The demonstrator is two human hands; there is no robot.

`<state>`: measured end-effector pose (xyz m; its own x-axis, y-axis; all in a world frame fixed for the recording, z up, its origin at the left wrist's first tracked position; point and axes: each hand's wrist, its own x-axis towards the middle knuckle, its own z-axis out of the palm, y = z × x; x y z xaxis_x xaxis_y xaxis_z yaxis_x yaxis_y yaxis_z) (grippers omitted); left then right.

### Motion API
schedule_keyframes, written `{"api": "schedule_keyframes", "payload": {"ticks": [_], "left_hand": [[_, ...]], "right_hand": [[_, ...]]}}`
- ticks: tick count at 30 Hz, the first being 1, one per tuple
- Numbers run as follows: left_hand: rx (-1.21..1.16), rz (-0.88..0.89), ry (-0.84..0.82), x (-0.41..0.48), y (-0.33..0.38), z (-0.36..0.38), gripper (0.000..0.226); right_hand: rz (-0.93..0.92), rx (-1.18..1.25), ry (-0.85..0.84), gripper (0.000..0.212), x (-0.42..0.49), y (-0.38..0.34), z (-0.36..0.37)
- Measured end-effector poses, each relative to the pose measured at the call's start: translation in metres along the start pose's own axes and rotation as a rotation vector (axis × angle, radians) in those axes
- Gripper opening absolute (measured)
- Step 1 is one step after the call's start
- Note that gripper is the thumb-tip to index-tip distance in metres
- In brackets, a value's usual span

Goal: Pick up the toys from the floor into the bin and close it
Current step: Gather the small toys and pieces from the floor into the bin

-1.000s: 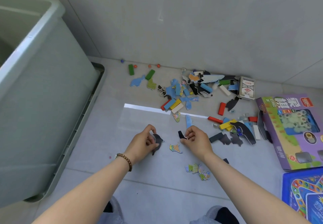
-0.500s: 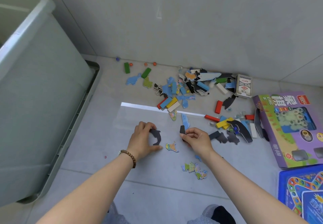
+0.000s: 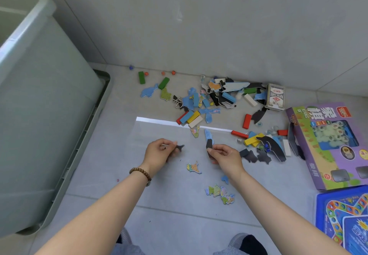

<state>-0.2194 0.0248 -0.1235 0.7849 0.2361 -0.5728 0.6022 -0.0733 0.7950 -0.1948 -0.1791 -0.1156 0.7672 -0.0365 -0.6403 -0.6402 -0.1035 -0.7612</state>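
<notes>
Head view: within 1 second the left hand has worked a dark puzzle piece into a fingertip pinch while the right hand pinches a second dark piece, so 2 toys can go to the bin on the left. Fingers hide part of each piece, and the bin's inside is cut off.

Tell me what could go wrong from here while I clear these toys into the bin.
The left hand pinches a thin dark piece, the right hand a black piece; either could slip on the way to the bin. The marbles by the wall may roll off if nudged. The bin seems to stand on its lid, so closing could be awkward once it is full.
</notes>
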Motion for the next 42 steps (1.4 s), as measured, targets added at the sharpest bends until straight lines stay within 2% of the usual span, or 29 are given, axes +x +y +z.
{"api": "schedule_keyframes", "payload": {"ticks": [3,7,9,12,14,18,25,27,31,36,42], "left_hand": [[-0.277,-0.151,-0.096,-0.003,0.018,0.014,0.005],[-0.562,-0.285,-0.246,-0.003,0.028,0.023,0.024],[-0.644,-0.345,-0.26,-0.003,0.028,0.024,0.035],[-0.546,-0.376,-0.182,0.003,0.018,0.023,0.038],[-0.491,-0.36,-0.133,0.003,0.014,0.022,0.032],[-0.318,-0.264,-0.055,0.001,0.01,0.019,0.035],[-0.387,-0.241,-0.001,0.002,0.003,0.015,0.032],[-0.405,-0.24,0.002,0.0,0.003,0.013,0.031],[-0.418,-0.254,0.009,0.0,0.002,0.008,0.031],[-0.444,-0.278,-0.013,-0.001,0.001,0.006,0.033],[-0.478,-0.3,-0.022,0.0,0.001,0.005,0.034]], "right_hand": [[-0.051,0.024,-0.06,0.016,-0.005,-0.014,0.01],[-0.153,-0.042,-0.249,0.016,-0.014,-0.03,0.028],[-0.209,-0.153,-0.194,0.016,-0.011,-0.029,0.029],[-0.267,-0.292,0.054,0.014,0.003,-0.017,0.012],[-0.265,-0.316,0.128,0.016,0.01,-0.01,-0.003],[-0.242,-0.448,0.161,0.032,0.022,0.0,-0.015],[-0.199,-0.616,0.197,0.069,0.024,-0.001,0.032],[-0.195,-0.664,0.209,0.065,0.02,0.004,0.042],[-0.195,-0.609,0.241,0.047,0.02,0.008,0.045],[-0.25,-0.63,0.223,0.041,0.017,0.01,0.042],[-0.259,-0.55,0.125,0.033,0.014,0.008,0.034]]}}
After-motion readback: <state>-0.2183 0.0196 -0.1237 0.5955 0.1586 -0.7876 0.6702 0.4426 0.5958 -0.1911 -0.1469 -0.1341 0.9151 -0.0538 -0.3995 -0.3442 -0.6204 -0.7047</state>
